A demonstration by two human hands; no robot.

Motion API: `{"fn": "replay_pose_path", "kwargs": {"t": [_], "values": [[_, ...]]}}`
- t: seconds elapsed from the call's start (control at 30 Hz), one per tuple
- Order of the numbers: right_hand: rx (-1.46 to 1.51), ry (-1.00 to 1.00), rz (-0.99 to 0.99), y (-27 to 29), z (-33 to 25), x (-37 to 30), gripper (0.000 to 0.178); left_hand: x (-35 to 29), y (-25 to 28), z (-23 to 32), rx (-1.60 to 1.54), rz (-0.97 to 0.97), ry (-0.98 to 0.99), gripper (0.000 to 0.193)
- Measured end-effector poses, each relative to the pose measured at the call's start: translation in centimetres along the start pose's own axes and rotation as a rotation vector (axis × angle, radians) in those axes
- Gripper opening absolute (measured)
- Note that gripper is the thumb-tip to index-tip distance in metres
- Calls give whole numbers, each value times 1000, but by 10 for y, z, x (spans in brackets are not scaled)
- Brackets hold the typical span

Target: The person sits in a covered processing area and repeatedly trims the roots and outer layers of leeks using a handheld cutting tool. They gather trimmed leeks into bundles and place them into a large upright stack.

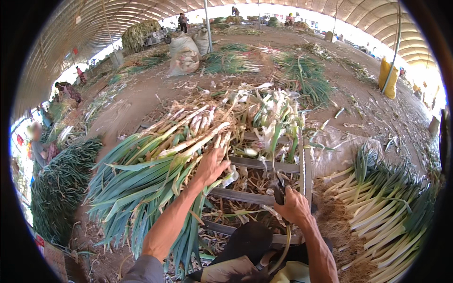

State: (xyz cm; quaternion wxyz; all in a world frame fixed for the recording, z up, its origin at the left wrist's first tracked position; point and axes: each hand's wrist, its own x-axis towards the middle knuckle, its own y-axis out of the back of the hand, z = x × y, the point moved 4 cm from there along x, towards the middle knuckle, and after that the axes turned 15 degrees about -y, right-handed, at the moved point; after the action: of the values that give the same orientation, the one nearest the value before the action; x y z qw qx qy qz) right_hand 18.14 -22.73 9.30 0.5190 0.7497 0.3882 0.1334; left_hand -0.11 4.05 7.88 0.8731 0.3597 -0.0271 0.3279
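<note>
A thick pile of large green onions (pixel 137 172) lies to my left, white stalks pointing away and green leaves spread toward me. My left hand (pixel 211 167) rests against the near stalks, its thumb held apart from the fingers. In my right hand (pixel 294 206) is a dark air blow gun (pixel 278 189), with a hose (pixel 285 247) running down from it toward my lap. Its nozzle points away from me, over a slatted metal frame (pixel 255 195). Loose peeled skins and leaf scraps (pixel 271 111) are heaped at the frame's far end.
Cleaned green onions (pixel 377 212) lie in a row on the ground to my right. A dark green bundle (pixel 61 188) stands at far left, near a seated person (pixel 40 141). Large sacks (pixel 184 55), a yellow sack (pixel 388 78) and more onion piles (pixel 306 78) sit farther off.
</note>
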Motion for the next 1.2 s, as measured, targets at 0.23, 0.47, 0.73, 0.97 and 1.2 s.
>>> {"fn": "replay_pose_path", "kwargs": {"t": [0.23, 0.47, 0.73, 0.97, 1.2], "values": [[60, -81, -268, -8, 10, -32, 62, -73, 22, -8, 636, -123, 42, 60], [60, -158, -264, -3, 9, -34, 68, -32, 82, -21, 1014, -83, -11, 60], [-2, -95, -224, -13, 6, -31, 71, 1, 117, -92, 752, -438, 427, 104], [-53, -110, -205, -13, 11, -32, 76, 9, 101, -82, 901, -429, 336, 78], [-84, -115, -222, -14, 11, -33, 80, 5, 64, -78, 753, -568, 339, 47]]}}
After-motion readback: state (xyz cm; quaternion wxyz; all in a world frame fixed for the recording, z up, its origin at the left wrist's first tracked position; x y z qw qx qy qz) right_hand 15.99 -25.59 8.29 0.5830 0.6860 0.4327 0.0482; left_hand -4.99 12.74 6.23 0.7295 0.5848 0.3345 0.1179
